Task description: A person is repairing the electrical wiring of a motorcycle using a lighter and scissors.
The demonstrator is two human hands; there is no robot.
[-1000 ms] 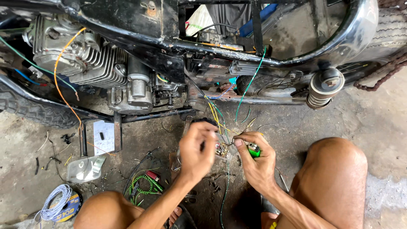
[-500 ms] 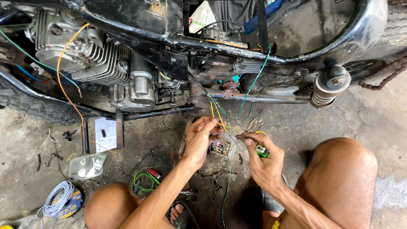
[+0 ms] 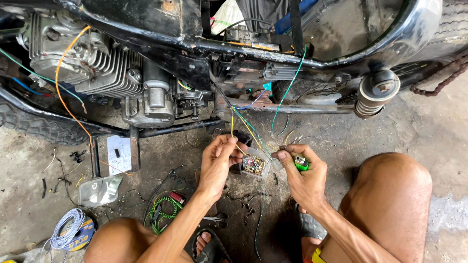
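left hand [image 3: 220,163]: we're pinching a yellow wire [image 3: 232,127] at frame centre
right hand [image 3: 303,176]: gripping a green lighter [image 3: 301,162], steadying the connector block [image 3: 254,164]
tip: we'd keep the flame off neighbouring wires

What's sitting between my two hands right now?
In the head view, a small open connector block with coloured wire ends lies between the left hand and the right hand. Yellow wires run up from it toward the motorcycle frame.

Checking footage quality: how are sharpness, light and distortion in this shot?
Head view: hands and wires are sharp, under soft even daylight without glare; the frame bows from wide-angle distortion; the engine is clear, its recesses in shadow.
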